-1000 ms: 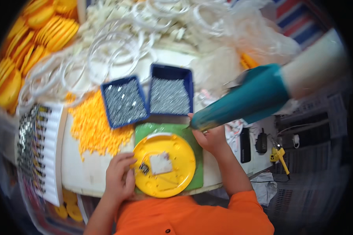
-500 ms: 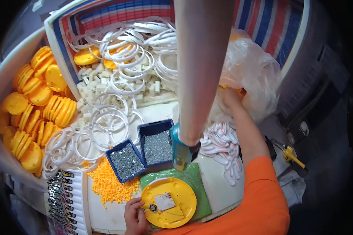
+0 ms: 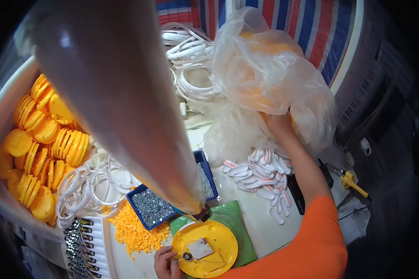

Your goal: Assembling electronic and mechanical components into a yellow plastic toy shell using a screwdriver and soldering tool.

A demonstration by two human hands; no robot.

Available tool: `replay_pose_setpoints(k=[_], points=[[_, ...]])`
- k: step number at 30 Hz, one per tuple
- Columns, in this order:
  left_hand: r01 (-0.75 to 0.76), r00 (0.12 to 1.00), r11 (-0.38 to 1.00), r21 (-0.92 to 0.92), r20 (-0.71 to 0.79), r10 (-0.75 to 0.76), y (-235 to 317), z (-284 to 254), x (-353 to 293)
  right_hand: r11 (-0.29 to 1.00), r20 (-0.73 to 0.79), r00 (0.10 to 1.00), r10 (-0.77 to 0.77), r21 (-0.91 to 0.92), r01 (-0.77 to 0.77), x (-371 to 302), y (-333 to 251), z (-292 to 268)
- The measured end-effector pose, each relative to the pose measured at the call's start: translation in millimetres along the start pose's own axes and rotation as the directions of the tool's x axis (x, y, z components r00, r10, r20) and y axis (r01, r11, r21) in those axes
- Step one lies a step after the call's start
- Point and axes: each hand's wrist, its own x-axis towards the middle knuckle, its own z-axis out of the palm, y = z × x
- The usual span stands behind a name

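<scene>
A round yellow plastic housing [image 3: 226, 242] lies on a green pad [image 3: 243, 232], with a white square part [image 3: 200, 249], thin wires and a small round dark part inside it. My left hand [image 3: 166, 264] grips its left rim with curled fingers. Farther off on the right, my right hand [image 3: 280, 124] reaches into a clear plastic bag [image 3: 274, 69] that holds yellow pieces. The bag hides those fingers. A large grey cylindrical tool [image 3: 121, 93], close up and blurred, slants down from the upper left, its tip just above the housing's far edge.
Blue bins of small metal screws [image 3: 151, 208] stand beyond the housing, near loose orange bits [image 3: 139, 230]. White oval pieces [image 3: 260, 172] lie by my right forearm. White rings [image 3: 195, 83] and stacked yellow discs [image 3: 70, 144] fill the far and left sides. Wired parts [image 3: 86, 246] line a white tray.
The grey tool has swung from nearly upright to a leftward slant. The plastic bag has shifted left and bulges more over my right hand. My left hand stays on the housing.
</scene>
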Motion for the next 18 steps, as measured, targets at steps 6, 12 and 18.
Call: replay_pose_setpoints(k=[6,12,18], points=[[-0.068,0.998,0.996,-0.053,0.013,0.068,0,4,6,0.997,0.162,0.986,-0.027,0.08,0.015,-33,-48,-109],[-0.055,0.998,0.99,-0.129,0.026,0.059,2,11,7,0.579,0.134,0.96,0.247,0.773,-0.257,-23,-60,-154],[-0.104,0.994,0.994,-0.025,-0.042,0.103,3,-7,3,0.811,-0.055,0.996,0.074,0.584,-0.028,-53,-103,-207]])
